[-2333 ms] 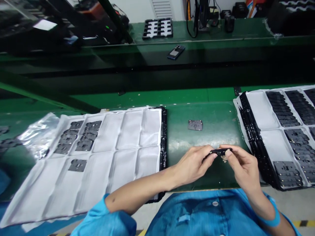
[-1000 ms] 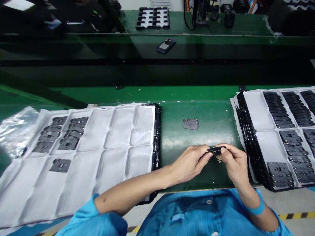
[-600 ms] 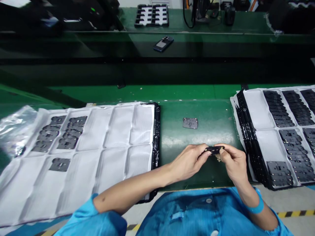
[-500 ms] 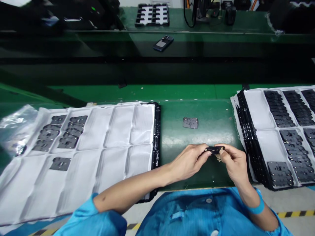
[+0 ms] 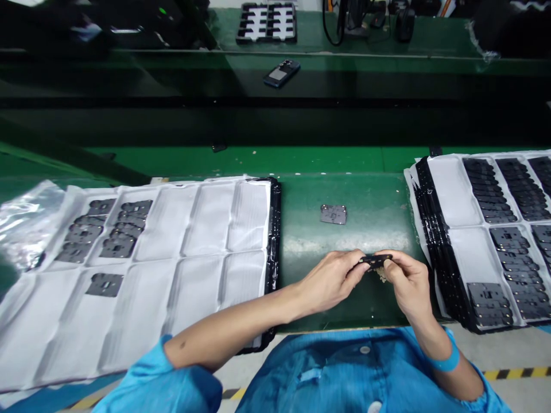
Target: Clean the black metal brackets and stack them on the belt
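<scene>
Between my two hands I hold a small black plastic part (image 5: 374, 261), tilted so that its narrow edge faces me. My left hand (image 5: 333, 278) pinches its left end between thumb and fingers. The right end is pinched by my right hand (image 5: 407, 281), the thumb pressed on the near side. Just below the part, a small pile of tiny beige pieces (image 5: 381, 275) shows on the green bench, partly hidden by my fingers. A similar flat dark grey part (image 5: 333, 214) lies alone on the bench beyond my hands.
At left is a white-lined tray (image 5: 170, 229) with several grey parts in its compartments. A stack of black trays (image 5: 443, 246) at right holds rows of such parts. A clear plastic bag (image 5: 28, 223) sits far left. Behind lie a phone-like device (image 5: 282, 73) and a black-and-white tray (image 5: 267, 23).
Both hands keep the black part in almost the same place and pose. The view has shifted slightly; nothing has been taken up or let go.
</scene>
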A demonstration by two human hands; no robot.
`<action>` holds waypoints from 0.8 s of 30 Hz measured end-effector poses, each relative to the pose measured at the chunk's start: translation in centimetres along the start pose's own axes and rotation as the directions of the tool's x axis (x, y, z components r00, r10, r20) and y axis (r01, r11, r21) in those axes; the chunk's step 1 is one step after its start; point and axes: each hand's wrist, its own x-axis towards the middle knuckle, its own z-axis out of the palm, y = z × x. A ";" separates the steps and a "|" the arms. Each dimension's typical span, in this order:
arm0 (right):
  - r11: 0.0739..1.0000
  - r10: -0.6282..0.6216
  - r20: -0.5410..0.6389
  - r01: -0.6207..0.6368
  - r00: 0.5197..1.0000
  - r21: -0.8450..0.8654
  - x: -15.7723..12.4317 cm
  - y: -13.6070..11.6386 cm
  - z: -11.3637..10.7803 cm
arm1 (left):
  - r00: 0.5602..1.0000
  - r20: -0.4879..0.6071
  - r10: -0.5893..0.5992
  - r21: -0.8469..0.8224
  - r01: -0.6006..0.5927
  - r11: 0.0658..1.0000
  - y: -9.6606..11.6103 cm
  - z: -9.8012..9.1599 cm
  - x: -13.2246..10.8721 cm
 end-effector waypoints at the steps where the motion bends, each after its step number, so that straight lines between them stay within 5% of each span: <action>1: 1.000 0.004 0.005 -0.004 1.000 0.002 0.0 0.0 0.0 | 1.000 -0.001 -0.004 -0.001 0.004 1.000 -0.1 0.0 0.0; 8: 0.998 -0.043 0.186 0.051 0.982 -0.039 0.0 -0.9 -1.2 | 0.999 0.018 -0.039 -0.058 0.040 0.998 0.0 -0.5 0.4; 16: 0.968 -0.208 0.193 0.231 0.959 -0.102 -0.5 -2.8 -0.4 | 0.993 0.036 -0.113 -0.229 0.118 0.966 0.6 -1.0 0.1; 24: 0.927 -0.313 0.196 0.344 0.929 -0.150 -1.0 -3.0 0.0 | 0.997 -0.060 -0.038 -0.303 0.018 0.953 -0.6 -0.2 0.0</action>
